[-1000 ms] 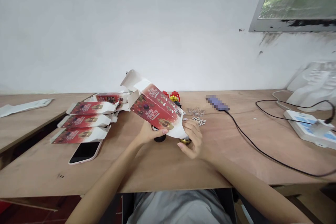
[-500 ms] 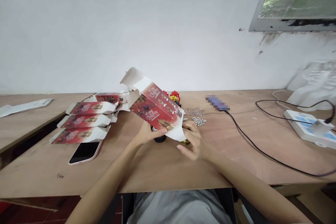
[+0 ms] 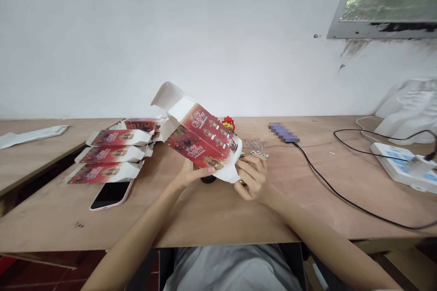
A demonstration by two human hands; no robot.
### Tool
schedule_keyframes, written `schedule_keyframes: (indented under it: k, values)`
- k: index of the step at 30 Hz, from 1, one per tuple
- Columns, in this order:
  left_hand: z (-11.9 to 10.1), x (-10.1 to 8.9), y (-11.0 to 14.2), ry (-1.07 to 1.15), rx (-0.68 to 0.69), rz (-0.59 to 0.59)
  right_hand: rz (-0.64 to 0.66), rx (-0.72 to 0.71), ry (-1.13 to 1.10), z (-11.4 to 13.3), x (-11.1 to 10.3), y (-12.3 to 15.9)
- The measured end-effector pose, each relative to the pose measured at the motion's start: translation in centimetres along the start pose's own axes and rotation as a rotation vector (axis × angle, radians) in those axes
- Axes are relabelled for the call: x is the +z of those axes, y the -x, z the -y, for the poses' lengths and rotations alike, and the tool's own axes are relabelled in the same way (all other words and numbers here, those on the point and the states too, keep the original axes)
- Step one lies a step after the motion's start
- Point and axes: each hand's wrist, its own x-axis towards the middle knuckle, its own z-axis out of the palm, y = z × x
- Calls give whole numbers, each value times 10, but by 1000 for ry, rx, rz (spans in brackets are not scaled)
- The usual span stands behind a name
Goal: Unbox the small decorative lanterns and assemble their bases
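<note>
A red printed cardboard box (image 3: 201, 138), tilted, hangs above the table with its white flaps standing out at the upper left end. My left hand (image 3: 191, 174) grips its lower side, thumb on the printed face and fingers hidden behind. At the lower right end, the fingers of my right hand (image 3: 254, 176) are curled against the white flap. Something gold shows beside that hand, mostly hidden. Below the box a black round object (image 3: 207, 179) is partly visible. Behind it, a red and gold item (image 3: 228, 123) peeks out.
Several similar boxes (image 3: 109, 154) lie at the left, next to a phone (image 3: 112, 194). Small metal pieces (image 3: 256, 144) and silver discs (image 3: 261, 153) are beyond my right hand. A cabled purple device (image 3: 283, 132) and a white power strip (image 3: 396, 166) lie to the right.
My right hand's fingers have closed in on the box's lower end, and its thumb has tucked in. The box has shifted slightly up and left, with my left hand still on it.
</note>
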Motion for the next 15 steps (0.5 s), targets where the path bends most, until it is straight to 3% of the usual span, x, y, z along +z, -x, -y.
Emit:
schedule_keyframes:
  k: [5,9,13,15]
  values:
    - [-8,9,-7,221,32,-165,1,29,60,-1,-1,-2]
    - [-23,-6,-23,235,173,-442,2,35,44,-2,-1,-1]
    - [-52,-49,-33,-83,307,-809,-10,72,51,-5,0,2]
    - [-70,-73,-31,-403,270,-825,6,115,61,-7,0,2]
